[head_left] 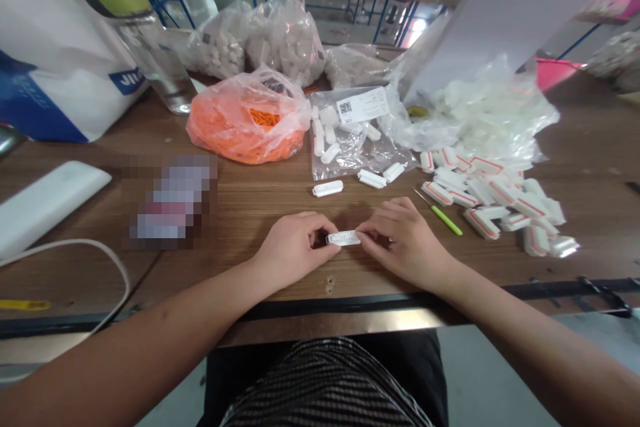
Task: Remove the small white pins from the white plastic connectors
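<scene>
Between my hands, just above the wooden table (pixel 240 193), is a small white plastic piece (pixel 343 238) with fine markings along its face. The thumb and fingers of my left hand (pixel 297 247) pinch its left end. Its right end is pinched by my right hand (pixel 400 240). Beyond my hands lie similar white pieces, one alone (pixel 328 188) and a pair (pixel 373 179) farther right. A thin pointed tool with a green handle (pixel 447 220) rests to the right of my right hand. My fingertips hide both ends of the held piece.
White pieces with orange strips (pixel 500 197) are heaped at right. Behind stand an orange-filled bag (pixel 245 120), a clear labelled bag (pixel 350 147) and a crumpled bag (pixel 495 113). A water bottle (pixel 155 57), a blurred-out object (pixel 173 200) and a white cable (pixel 120 267) are at left.
</scene>
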`<state>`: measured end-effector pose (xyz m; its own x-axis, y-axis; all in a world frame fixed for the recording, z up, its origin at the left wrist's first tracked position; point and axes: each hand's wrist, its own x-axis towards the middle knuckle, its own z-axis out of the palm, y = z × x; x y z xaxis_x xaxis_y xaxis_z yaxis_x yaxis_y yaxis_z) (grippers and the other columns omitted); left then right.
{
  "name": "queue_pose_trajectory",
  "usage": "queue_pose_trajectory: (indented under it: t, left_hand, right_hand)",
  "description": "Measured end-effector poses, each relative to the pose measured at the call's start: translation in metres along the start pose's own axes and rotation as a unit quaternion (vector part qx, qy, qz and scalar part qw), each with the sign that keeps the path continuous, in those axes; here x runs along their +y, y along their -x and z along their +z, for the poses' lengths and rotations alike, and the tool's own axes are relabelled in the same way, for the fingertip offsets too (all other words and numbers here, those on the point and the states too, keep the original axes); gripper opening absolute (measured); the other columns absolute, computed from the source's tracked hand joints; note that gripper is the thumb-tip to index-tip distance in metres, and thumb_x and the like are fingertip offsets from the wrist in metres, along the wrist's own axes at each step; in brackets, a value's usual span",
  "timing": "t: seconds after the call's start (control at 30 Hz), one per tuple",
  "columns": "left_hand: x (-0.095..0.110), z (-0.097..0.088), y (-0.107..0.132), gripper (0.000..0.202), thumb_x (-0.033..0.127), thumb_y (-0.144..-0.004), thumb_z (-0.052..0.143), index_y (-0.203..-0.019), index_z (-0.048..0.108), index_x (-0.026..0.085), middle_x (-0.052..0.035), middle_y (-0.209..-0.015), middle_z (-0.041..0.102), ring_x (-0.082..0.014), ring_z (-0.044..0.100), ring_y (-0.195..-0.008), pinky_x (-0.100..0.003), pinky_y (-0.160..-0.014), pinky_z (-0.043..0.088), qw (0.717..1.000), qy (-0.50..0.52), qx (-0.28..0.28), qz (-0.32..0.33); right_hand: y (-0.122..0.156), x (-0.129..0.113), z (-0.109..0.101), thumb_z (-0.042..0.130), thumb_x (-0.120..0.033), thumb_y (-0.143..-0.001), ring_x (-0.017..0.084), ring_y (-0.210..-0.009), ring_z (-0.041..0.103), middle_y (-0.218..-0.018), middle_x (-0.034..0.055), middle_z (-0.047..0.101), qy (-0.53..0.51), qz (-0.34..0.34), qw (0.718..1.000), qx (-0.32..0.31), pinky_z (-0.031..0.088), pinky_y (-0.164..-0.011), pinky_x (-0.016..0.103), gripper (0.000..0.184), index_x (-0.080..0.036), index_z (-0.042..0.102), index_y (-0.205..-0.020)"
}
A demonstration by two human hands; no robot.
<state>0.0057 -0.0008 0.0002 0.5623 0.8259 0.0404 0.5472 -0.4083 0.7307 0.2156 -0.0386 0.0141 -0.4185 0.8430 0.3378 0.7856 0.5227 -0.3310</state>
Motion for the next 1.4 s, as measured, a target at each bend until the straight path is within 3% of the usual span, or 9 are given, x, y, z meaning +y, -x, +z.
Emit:
queue_pose_trajectory:
  t: [0.13,0.43,0.53,0.63,0.8,0.93,1.2,1.3,1.4]
  left_hand:
    - [0.000,0.001,0.001,0.009,0.025,-0.075,0.071,-0.084,0.071,0.021,0.0039,-0.065,0.057,-0.0101,0.047,-0.055,-0.024,-0.057,0.037,1.000,0.004,0.004,-0.005]
    - [0.000,0.001,0.001,0.009,0.025,-0.075,0.071,-0.083,0.071,0.021,0.0044,-0.063,0.056,-0.0101,0.047,-0.055,-0.024,-0.057,0.037,1.000,0.012,0.005,0.000]
    - [0.000,0.000,0.000,0.008,0.024,-0.076,0.070,-0.083,0.071,0.021,0.0045,-0.063,0.057,-0.0098,0.046,-0.054,-0.024,-0.057,0.037,1.000,0.015,-0.001,0.002]
    - [0.000,0.000,0.000,0.009,0.024,-0.075,0.071,-0.083,0.071,0.021,0.0044,-0.063,0.056,-0.0098,0.046,-0.054,-0.024,-0.057,0.036,1.000,0.009,-0.001,-0.003]
    - [-0.001,0.000,0.000,0.011,0.026,-0.075,0.071,-0.085,0.071,0.022,0.0047,-0.061,0.054,-0.0104,0.046,-0.055,-0.024,-0.056,0.035,1.000,-0.006,-0.004,-0.006]
    - [0.000,0.000,0.000,0.010,0.027,-0.075,0.071,-0.084,0.070,0.022,0.0051,-0.059,0.051,-0.0106,0.047,-0.054,-0.024,-0.056,0.035,1.000,-0.013,0.001,-0.002]
    - [-0.001,0.000,0.000,0.010,0.026,-0.075,0.071,-0.084,0.071,0.022,0.0048,-0.060,0.053,-0.0105,0.047,-0.054,-0.025,-0.057,0.035,1.000,-0.011,-0.004,-0.005]
    - [0.000,0.000,0.000,0.011,0.026,-0.075,0.071,-0.085,0.071,0.022,0.0047,-0.061,0.054,-0.0103,0.046,-0.054,-0.025,-0.056,0.035,1.000,-0.006,-0.008,-0.007]
    - [0.000,0.000,0.000,0.011,0.026,-0.075,0.071,-0.085,0.071,0.022,0.0049,-0.062,0.054,-0.0099,0.046,-0.054,-0.024,-0.056,0.035,1.000,0.003,-0.006,-0.015]
  right_hand:
    - [0.003,-0.003,-0.004,0.052,-0.019,-0.089,0.018,-0.067,0.056,-0.065,0.0033,0.068,0.097,-0.077,0.992,-0.007,0.038,-0.078,0.038,0.023,-0.019,0.070,-0.075]
    - [0.005,-0.006,-0.002,0.053,-0.018,-0.088,0.017,-0.065,0.057,-0.064,0.0025,0.069,0.078,-0.077,0.994,-0.008,0.039,-0.078,0.039,0.022,-0.020,0.072,-0.077]
    - [0.007,0.001,-0.011,0.054,-0.021,-0.088,0.017,-0.066,0.060,-0.067,0.0026,0.070,0.015,-0.022,1.000,0.013,0.041,-0.075,0.038,0.020,-0.021,0.073,-0.080]
    - [0.017,0.019,-0.025,0.056,-0.025,-0.086,0.018,-0.067,0.063,-0.070,0.0022,0.072,-0.017,0.105,0.994,0.033,0.045,-0.070,0.034,0.021,-0.023,0.073,-0.075]
    - [0.036,0.050,-0.034,0.063,-0.028,-0.078,0.017,-0.060,0.065,-0.067,0.0000,0.072,-0.042,0.252,0.963,-0.086,0.046,-0.055,0.029,0.015,-0.024,0.075,-0.068]
    - [0.038,0.049,-0.029,0.063,-0.030,-0.079,0.017,-0.064,0.066,-0.072,0.0011,0.075,-0.083,0.264,0.957,-0.087,0.049,-0.057,0.028,0.017,-0.023,0.076,-0.073]
    - [0.031,0.040,-0.025,0.062,-0.022,-0.077,0.014,-0.053,0.060,-0.059,-0.0002,0.069,-0.049,0.246,0.963,-0.099,0.043,-0.050,0.026,0.017,-0.021,0.072,-0.063]
    - [0.026,0.034,-0.024,0.062,-0.026,-0.078,0.014,-0.054,0.059,-0.061,-0.0001,0.068,-0.118,0.269,0.953,-0.068,0.043,-0.050,0.026,0.015,-0.021,0.070,-0.066]
    - [0.015,0.019,-0.022,0.062,-0.027,-0.080,0.014,-0.062,0.060,-0.068,0.0005,0.069,-0.166,0.222,0.960,-0.029,0.046,-0.060,0.028,0.015,-0.021,0.069,-0.069]
